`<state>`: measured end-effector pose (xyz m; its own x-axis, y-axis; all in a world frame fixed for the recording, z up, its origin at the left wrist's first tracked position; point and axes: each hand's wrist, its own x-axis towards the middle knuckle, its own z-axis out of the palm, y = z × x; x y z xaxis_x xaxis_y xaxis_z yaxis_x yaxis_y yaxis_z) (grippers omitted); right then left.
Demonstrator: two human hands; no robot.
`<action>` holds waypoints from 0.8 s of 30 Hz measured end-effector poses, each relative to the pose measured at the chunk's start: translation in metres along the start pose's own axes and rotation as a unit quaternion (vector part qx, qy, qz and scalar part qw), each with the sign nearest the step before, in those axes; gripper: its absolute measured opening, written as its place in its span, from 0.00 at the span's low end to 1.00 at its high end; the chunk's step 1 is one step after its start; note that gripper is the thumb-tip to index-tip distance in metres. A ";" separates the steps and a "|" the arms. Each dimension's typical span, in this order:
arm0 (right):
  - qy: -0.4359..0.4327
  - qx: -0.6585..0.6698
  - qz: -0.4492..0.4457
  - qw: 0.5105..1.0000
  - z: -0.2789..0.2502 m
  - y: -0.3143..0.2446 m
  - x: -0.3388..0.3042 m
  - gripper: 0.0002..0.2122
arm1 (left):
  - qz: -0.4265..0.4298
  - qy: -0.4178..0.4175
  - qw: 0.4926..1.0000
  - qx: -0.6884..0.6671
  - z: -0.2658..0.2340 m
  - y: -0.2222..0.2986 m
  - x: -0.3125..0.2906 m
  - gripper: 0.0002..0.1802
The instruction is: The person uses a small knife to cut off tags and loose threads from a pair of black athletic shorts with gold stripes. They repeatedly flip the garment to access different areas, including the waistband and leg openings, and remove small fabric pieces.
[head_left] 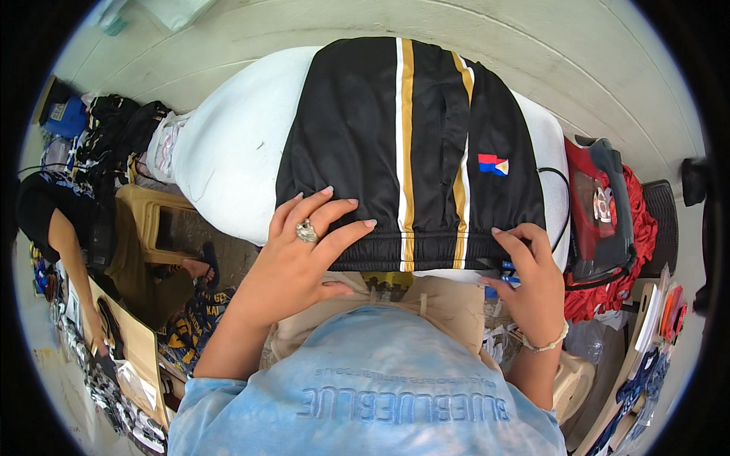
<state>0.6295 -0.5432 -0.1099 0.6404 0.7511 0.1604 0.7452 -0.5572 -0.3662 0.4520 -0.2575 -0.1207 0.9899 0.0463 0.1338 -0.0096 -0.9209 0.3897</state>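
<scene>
A black garment (365,144) with white and gold stripes and a small red, blue and white patch lies flat on a white padded board (228,144). My left hand (304,251), wearing a ring, presses flat on the garment's near elastic hem, fingers spread. At the hem's right corner, my right hand (532,273), with a bead bracelet on its wrist, pinches the edge together with a small blue and white tag.
A red and grey appliance (601,205) sits on red cloth right of the board. Another person crouches at far left beside a tan plastic chair (152,213) and piles of clothes. Packaged goods lie on the floor at lower left and lower right.
</scene>
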 end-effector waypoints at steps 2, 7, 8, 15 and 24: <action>-0.003 0.016 0.000 1.000 -0.003 0.005 0.000 0.31 | -0.002 -0.004 1.000 0.019 0.004 -0.002 -0.001 0.40; -0.012 0.131 -0.007 0.991 -0.008 0.022 0.001 0.29 | -0.001 0.023 0.998 -0.059 -0.001 -0.014 -0.001 0.32; -0.016 0.158 -0.005 0.987 -0.009 0.024 0.002 0.29 | 0.003 0.025 0.997 -0.067 -0.002 -0.015 -0.001 0.32; -0.008 0.170 -0.012 0.985 -0.006 0.026 0.003 0.28 | 0.008 0.038 0.996 -0.077 -0.003 -0.019 0.000 0.38; -0.008 0.171 -0.002 0.985 -0.008 0.022 0.004 0.26 | 0.008 0.062 0.992 -0.105 0.000 -0.019 -0.001 0.41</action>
<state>0.6503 -0.5551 -0.1098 0.6321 0.7604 0.1493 0.6401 -0.4038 -0.6536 0.4507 -0.2395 -0.1281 0.9644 0.0925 0.2477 -0.0667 -0.8214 0.5665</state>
